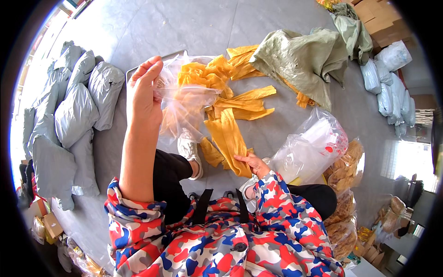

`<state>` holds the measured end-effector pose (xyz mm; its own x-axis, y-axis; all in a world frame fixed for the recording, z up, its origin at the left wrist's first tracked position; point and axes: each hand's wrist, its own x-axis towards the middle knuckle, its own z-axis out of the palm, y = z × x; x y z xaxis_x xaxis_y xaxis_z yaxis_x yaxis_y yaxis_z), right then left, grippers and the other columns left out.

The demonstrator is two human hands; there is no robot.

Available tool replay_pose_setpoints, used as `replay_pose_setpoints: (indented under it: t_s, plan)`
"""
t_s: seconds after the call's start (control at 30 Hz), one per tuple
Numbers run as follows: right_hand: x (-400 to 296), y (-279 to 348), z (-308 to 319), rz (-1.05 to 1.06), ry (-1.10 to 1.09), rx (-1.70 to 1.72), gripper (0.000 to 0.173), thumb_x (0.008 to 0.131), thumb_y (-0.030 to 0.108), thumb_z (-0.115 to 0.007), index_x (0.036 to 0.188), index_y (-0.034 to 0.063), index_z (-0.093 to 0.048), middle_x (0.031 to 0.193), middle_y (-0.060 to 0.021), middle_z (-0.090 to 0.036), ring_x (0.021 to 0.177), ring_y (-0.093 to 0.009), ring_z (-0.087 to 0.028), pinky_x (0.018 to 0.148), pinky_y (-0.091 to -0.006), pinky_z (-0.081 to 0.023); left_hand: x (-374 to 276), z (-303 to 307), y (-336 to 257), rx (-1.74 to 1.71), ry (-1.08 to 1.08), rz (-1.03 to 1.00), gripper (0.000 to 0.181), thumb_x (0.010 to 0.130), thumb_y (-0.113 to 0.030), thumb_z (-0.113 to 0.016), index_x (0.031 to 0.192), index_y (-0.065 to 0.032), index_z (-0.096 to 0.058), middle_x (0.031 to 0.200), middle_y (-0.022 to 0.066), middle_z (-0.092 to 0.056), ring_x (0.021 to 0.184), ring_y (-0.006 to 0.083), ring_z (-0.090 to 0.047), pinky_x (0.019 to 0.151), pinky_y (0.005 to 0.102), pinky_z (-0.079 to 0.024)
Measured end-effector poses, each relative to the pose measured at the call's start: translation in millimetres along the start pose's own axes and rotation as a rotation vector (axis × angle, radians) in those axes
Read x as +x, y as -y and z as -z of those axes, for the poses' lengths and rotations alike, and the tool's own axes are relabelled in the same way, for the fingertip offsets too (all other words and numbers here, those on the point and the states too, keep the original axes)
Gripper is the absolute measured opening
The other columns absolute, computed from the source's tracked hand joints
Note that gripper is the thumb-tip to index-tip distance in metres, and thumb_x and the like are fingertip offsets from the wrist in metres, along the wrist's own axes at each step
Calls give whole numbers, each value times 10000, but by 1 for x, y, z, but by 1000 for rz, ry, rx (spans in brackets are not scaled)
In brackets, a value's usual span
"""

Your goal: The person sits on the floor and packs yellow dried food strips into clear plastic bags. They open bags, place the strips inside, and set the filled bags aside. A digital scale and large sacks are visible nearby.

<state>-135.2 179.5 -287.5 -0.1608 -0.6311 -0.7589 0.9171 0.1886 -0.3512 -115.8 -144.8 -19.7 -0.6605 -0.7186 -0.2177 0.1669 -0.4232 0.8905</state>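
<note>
A clear plastic bag [193, 95] hangs in front of me with crumpled yellow-orange sheets [195, 74] in and behind it. My left hand [145, 88] is raised and grips the bag's left edge; the fingertips are partly hidden. Lower down, my right hand [254, 163] pinches the near end of a long folded yellow-orange strip [226, 135] between thumb and fingers. The strip's far end slants up to the left, towards the bag. More loose strips [245, 100] lie beyond it. The sheets' exact material cannot be told.
A greenish woven sack [297, 59] lies over more sheets at the upper right. Clear printed bags [311, 145] are by my right knee, near packed brown goods [341, 207]. Filled grey mailing bags [74, 110] are piled at left. White packages [389, 88] and cardboard boxes [377, 20] stand far right.
</note>
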Motion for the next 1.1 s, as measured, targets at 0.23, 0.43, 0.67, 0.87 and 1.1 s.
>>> replay_pose_setpoints:
  t_s: [0.23, 0.43, 0.67, 0.87, 1.1]
  plan:
    - [-58, 24, -48, 116, -40, -358, 385, 805, 223, -727, 1132, 79, -585, 979, -13, -648, 813, -96, -610, 606, -220, -474, 2, -1, 2, 13, -82, -36, 159, 839, -68, -631, 994, -34, -622, 857, -8, -601, 739, 55, -559, 623, 178, -425]
    - [-121, 61, -98, 727, -408, -251, 354, 796, 209, -731, 1078, 64, -572, 830, 9, -609, 572, -53, -508, 445, -183, -350, -11, -11, 3, 130, 74, 45, 98, 824, -69, -623, 920, -56, -632, 742, -6, -599, 579, 42, -501, 508, 189, -391]
    - [-151, 118, -159, 1227, -505, -272, 247, 861, 158, -660, 1043, 21, -562, 841, -33, -616, 576, -89, -575, 436, -195, -387, -16, -21, 10, 316, 292, 178, 112, 856, -125, -596, 942, -61, -629, 601, -69, -471, 480, 17, -362, 425, 195, -244]
    - [-109, 108, -186, 1294, -413, -558, 224, 878, 146, -632, 1032, -11, -590, 873, -68, -640, 665, -138, -624, 571, -250, -481, -26, -31, 19, 312, 434, 226, 135, 896, -132, -559, 988, -53, -619, 573, -74, -439, 458, 9, -326, 419, 189, -224]
    - [-76, 82, -180, 1346, -467, -984, 384, 819, 75, -676, 1164, 0, -526, 1054, -63, -600, 991, -172, -567, 902, -306, -441, -28, -34, 19, 289, 565, 255, 176, 912, -152, -543, 1041, -59, -619, 580, -95, -405, 467, -1, -294, 423, 188, -187]
